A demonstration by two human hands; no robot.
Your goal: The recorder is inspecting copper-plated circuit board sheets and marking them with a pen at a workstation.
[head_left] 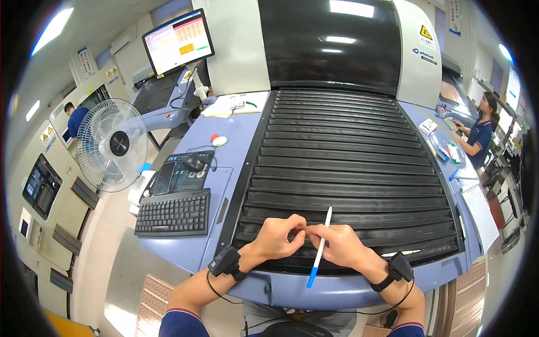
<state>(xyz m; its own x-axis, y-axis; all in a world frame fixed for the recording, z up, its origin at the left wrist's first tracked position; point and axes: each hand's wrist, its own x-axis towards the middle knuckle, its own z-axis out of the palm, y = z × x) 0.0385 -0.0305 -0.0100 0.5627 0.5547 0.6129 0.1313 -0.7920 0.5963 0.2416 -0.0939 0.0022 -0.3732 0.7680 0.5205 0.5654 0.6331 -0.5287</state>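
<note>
My left hand [278, 238] and my right hand [343, 246] meet over the black ribbed cover [348, 168] of a large machine, near its front edge. A white pen with a blue end [318, 261] is gripped in my right hand, slanting with its blue end toward me. The fingers of my left hand are curled into a pinch against the right fingertips. Whatever is between those fingertips, if anything, is too small or hidden to make out.
Left of the cover are a black keyboard [173, 213], a mouse [195, 162], a phone [164, 178] and papers [230, 105]. A standing fan [112, 145] and a monitor [178, 42] rise beyond. Small boxes [428, 127] and sheets [479, 208] lie right, near another person [482, 135].
</note>
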